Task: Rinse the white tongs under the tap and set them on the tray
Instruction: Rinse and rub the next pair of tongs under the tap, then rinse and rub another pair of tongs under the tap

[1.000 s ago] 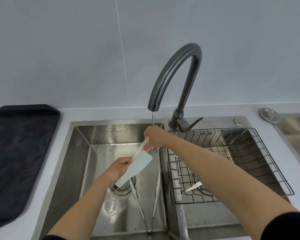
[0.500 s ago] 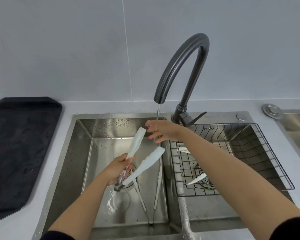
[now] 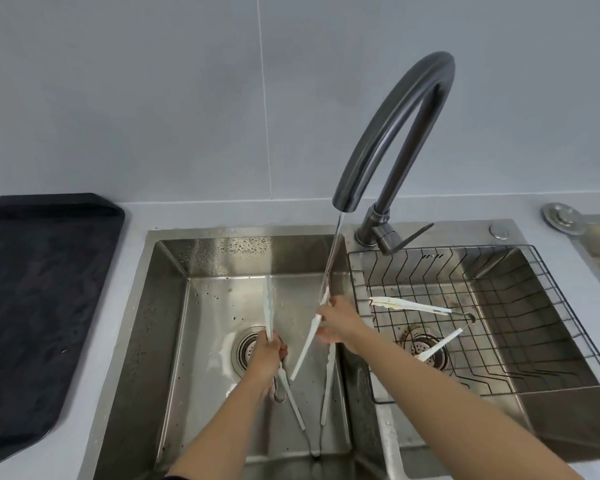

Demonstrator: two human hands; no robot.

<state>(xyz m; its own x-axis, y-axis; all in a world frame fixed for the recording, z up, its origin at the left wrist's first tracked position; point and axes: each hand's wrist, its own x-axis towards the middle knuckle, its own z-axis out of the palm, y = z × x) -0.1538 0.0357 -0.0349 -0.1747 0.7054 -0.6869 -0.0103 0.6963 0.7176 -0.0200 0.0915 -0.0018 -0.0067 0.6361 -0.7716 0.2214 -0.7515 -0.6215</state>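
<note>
My left hand grips the white tongs near their hinge, over the left sink basin. The tongs are spread wide in a V: one arm points up and away, the other slants right. My right hand pinches that right arm near its tip, where the water stream from the dark curved tap lands. The black tray lies on the counter at the left, with nothing on it.
A second pair of tongs lies on the floor of the left basin by the drain. A wire rack fills the right basin and holds another white pair of tongs. A round metal fitting sits at the far right.
The tongs have swung from pointing up-right to spread wide apart. My right hand has dropped lower and taken hold of the right arm's tip under the stream. The camera has moved closer.
</note>
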